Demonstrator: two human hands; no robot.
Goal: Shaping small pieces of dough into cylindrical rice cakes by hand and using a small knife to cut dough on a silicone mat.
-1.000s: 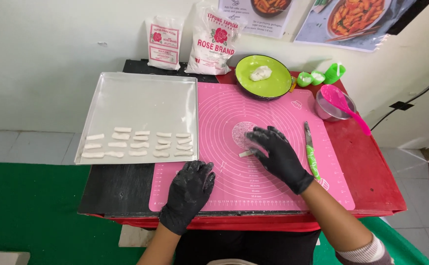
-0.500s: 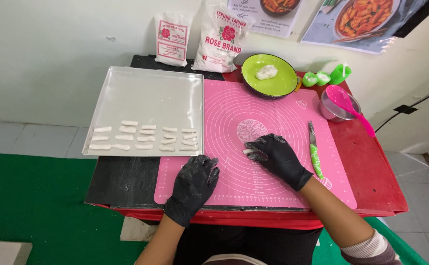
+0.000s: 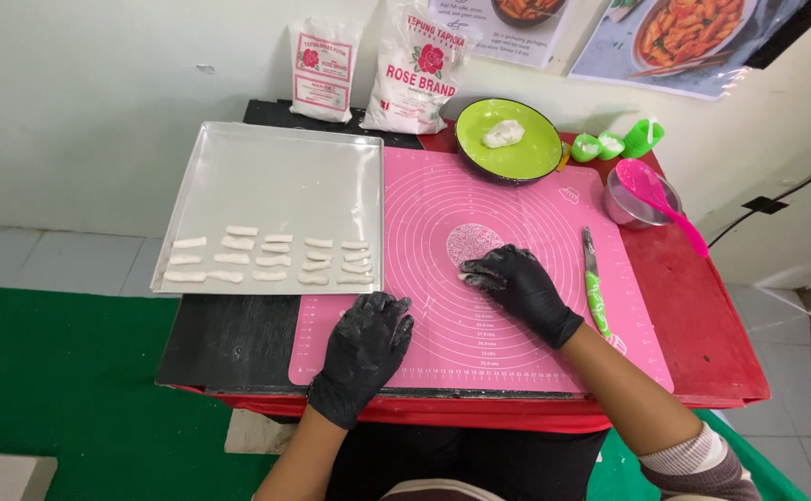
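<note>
Both hands wear black gloves dusted with flour. My left hand (image 3: 365,351) rests flat, fingers apart, on the lower left of a pink silicone mat (image 3: 517,353). My right hand (image 3: 518,288) lies near the mat's middle, fingertips curled over a small white dough piece (image 3: 466,276) just below a floured patch (image 3: 473,243). A metal tray (image 3: 275,176) at the left holds several short white dough sticks (image 3: 271,261) in rows along its near edge.
A green-handled knife (image 3: 594,288) lies on the mat right of my right hand. A green bowl (image 3: 509,141) with a dough lump, two flour bags (image 3: 424,70), small green cups (image 3: 623,144) and a metal bowl (image 3: 630,206) with a pink spatula stand behind. Red table edge (image 3: 711,343) at right.
My right hand has drawn closer to me and curled onto the dough piece below the floured patch. My left hand has stayed on the mat.
</note>
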